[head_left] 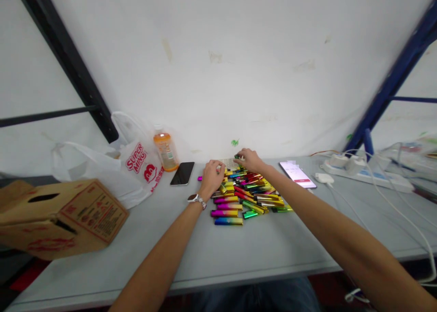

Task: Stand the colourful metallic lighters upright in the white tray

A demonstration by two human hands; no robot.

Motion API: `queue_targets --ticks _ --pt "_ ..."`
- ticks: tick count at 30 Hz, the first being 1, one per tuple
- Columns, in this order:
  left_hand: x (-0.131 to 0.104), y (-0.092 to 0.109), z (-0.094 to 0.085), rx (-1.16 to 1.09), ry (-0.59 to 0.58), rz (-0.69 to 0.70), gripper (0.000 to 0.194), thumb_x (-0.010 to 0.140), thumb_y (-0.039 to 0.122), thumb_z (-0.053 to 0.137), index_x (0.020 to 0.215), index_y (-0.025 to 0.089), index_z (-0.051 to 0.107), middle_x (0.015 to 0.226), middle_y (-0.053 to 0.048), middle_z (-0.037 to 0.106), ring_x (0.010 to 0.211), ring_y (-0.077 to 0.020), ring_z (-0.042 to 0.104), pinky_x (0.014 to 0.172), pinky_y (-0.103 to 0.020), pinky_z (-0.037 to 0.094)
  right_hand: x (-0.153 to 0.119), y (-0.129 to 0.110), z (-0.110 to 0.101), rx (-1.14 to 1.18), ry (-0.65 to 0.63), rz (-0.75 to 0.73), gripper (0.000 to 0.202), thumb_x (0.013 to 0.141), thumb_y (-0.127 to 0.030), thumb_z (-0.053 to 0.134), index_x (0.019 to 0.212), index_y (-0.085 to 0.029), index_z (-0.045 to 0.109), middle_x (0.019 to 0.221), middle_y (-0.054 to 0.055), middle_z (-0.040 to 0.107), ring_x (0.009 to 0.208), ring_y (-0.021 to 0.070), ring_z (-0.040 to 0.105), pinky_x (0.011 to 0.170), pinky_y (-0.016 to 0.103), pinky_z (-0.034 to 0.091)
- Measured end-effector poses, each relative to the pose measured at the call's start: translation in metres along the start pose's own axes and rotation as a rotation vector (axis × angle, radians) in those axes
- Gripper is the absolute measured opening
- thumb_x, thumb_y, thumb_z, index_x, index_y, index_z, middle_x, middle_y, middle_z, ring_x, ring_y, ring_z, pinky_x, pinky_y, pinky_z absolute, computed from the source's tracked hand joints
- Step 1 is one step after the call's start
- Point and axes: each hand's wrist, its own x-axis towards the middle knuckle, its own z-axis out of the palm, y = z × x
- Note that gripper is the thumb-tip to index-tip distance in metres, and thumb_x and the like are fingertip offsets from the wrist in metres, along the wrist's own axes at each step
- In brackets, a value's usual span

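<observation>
A pile of shiny lighters [252, 191] in gold, red, green, pink and blue lies on the grey table. Along its left side several lie in a rough row, with a blue and gold one [228, 221] nearest me. Behind the pile, against the wall, sits a pale tray with a grid of small cells [228, 163]. My right hand [251, 161] pinches a dark green lighter [237, 157] at the tray's right end. At its left end my left hand [213, 175], wearing a watch [197, 199], has its fingers curled in; what they hold is too small to make out.
Left of the hands are a dark phone [182, 173], an orange drink bottle [165, 150], a white plastic bag [136, 166] and a cardboard box [64, 216]. To the right lie a lit phone [297, 174], a white charger [324, 178] and a power strip [372, 173] with trailing cables.
</observation>
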Motion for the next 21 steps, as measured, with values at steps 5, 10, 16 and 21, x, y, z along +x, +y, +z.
queue_targets --ticks 5,10,16,21 --pt "-0.008 0.013 -0.002 -0.021 0.001 0.041 0.02 0.096 0.028 0.047 0.092 0.019 0.064 0.101 -0.007 0.065 0.102 -0.0222 0.058 0.097 -0.038 0.045 -0.028 -0.023 -0.003 0.8 0.326 0.061 0.038 0.092 -0.057 0.046 0.09 -0.02 0.056 0.081 0.004 0.067 0.077 0.0166 0.063 0.073 0.028 0.048" --pt "-0.012 0.033 -0.006 -0.036 0.038 0.088 0.02 0.097 0.026 0.045 0.095 0.02 0.064 0.105 -0.006 0.065 0.104 -0.0217 0.056 0.097 -0.037 0.043 -0.058 -0.048 -0.003 1.309 0.36 0.297 0.044 0.082 -0.066 0.056 0.096 -0.024 0.054 0.05 -0.01 0.041 0.038 0.008 0.036 0.04 0.019 0.031" --pt "-0.018 0.051 -0.012 -0.114 0.052 0.169 0.016 0.096 0.024 0.047 0.093 0.02 0.062 0.099 -0.006 0.065 0.101 -0.0199 0.057 0.096 -0.035 0.044 -0.067 -0.052 -0.006 1.555 0.128 0.494 0.056 0.088 -0.068 0.037 0.057 -0.021 0.042 0.042 -0.009 0.021 0.034 0.0055 0.017 0.035 0.02 0.01" --pt "-0.02 0.041 -0.01 -0.126 -0.058 0.211 0.019 0.096 0.025 0.046 0.087 0.018 0.061 0.092 -0.005 0.064 0.094 -0.019 0.058 0.091 -0.033 0.045 -0.067 -0.057 -0.001 1.468 0.193 0.564 0.045 0.09 -0.05 0.038 0.054 -0.023 0.035 0.041 -0.007 0.023 0.034 0.007 0.018 0.034 0.02 0.011"
